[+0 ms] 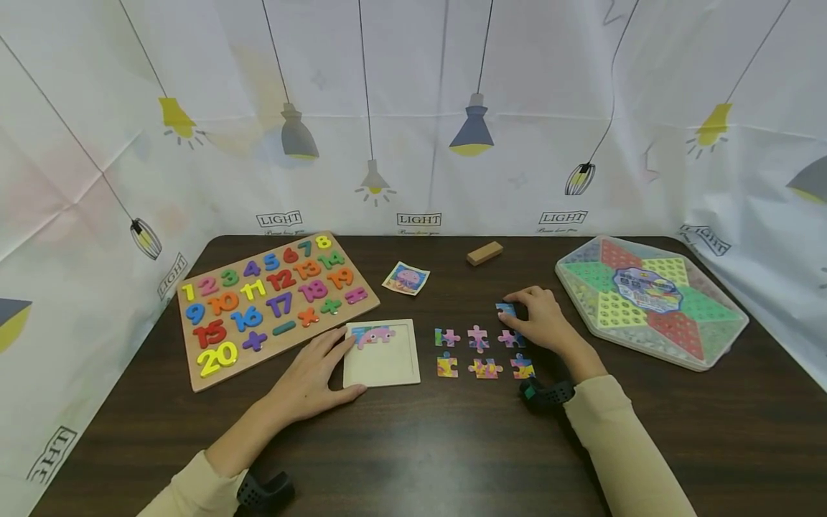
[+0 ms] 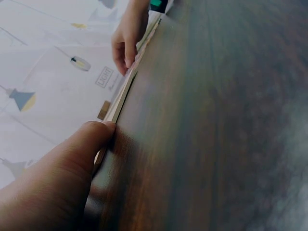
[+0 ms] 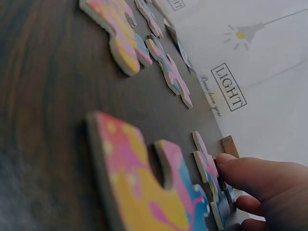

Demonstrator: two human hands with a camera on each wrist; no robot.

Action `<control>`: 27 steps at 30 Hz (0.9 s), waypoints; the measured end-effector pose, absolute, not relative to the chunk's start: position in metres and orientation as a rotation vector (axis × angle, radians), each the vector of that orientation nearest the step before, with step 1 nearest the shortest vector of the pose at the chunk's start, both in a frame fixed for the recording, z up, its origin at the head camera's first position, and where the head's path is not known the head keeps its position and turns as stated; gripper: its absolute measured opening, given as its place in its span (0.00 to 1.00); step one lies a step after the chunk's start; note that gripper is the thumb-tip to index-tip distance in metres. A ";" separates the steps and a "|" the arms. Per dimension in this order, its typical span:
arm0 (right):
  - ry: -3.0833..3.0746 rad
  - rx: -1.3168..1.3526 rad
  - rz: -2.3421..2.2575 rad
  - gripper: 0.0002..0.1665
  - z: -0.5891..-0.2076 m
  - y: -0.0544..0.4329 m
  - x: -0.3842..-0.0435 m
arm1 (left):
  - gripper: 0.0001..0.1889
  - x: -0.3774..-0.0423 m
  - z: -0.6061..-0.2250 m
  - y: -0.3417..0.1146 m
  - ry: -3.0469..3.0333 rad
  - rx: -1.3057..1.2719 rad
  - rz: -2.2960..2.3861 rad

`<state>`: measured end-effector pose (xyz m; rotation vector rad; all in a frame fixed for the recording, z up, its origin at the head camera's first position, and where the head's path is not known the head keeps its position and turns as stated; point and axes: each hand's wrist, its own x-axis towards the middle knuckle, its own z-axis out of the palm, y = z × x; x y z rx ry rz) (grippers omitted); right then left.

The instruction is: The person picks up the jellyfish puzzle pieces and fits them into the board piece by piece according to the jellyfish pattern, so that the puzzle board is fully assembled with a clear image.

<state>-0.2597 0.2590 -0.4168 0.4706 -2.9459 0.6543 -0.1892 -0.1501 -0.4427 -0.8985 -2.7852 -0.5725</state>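
Observation:
My left hand [image 1: 310,377] rests at the left side of a pale wooden puzzle tray [image 1: 381,370], fingers at its left edge and thumb by its lower left corner. In the left wrist view, the thumb [image 2: 89,139] touches the tray's edge. Joined blue and pink puzzle pieces [image 1: 372,335] lie along the tray's top. My right hand [image 1: 545,323] pinches a blue puzzle piece [image 1: 506,309] between thumb and index finger, above two rows of loose pieces. Close under that hand lies a pink and blue piece [image 1: 508,338]. A yellow and pink piece [image 3: 139,168] looms large in the right wrist view.
A wooden number board [image 1: 265,341] lies at the left. Behind the tray are a small picture card [image 1: 405,278] and a wooden block [image 1: 484,253]. At the right is a hexagonal game box [image 1: 652,301]. A lamp-patterned cloth [image 1: 413,86] hangs behind the dark table [image 1: 413,452].

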 end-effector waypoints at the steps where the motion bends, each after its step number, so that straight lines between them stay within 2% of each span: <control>1: -2.947 0.467 0.652 0.25 -0.417 0.259 -0.260 | 0.44 -0.189 -0.442 -0.150 -2.786 -0.897 -0.575; 27: -2.870 0.486 0.792 0.17 -0.417 0.256 -0.260 | 0.44 -0.189 -0.440 -0.149 -2.805 -0.891 -0.605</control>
